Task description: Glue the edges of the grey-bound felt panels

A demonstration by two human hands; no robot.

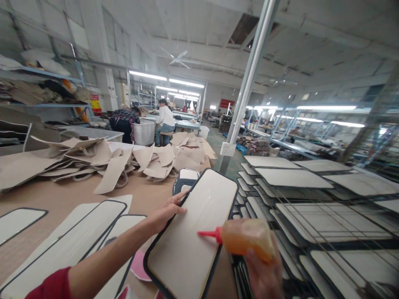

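Observation:
A long cream panel with rounded corners and a dark edge lies tilted in front of me. My left hand grips its left edge, thumb on the face and the other fingers at the rim. In my right hand, blurred by motion, is a clear squeeze bottle of amber liquid with a red nozzle. The nozzle points left over the panel's middle; whether it touches the surface I cannot tell. Faint shiny streaks show on the panel's upper part. Similar panels lie to the left.
Beige cut pieces are heaped across the back of the brown table. Wire racks holding several dark-edged panels stand at the right. A metal post with a socket rises behind. A person in white sits farther back. Pink pieces lie below my left forearm.

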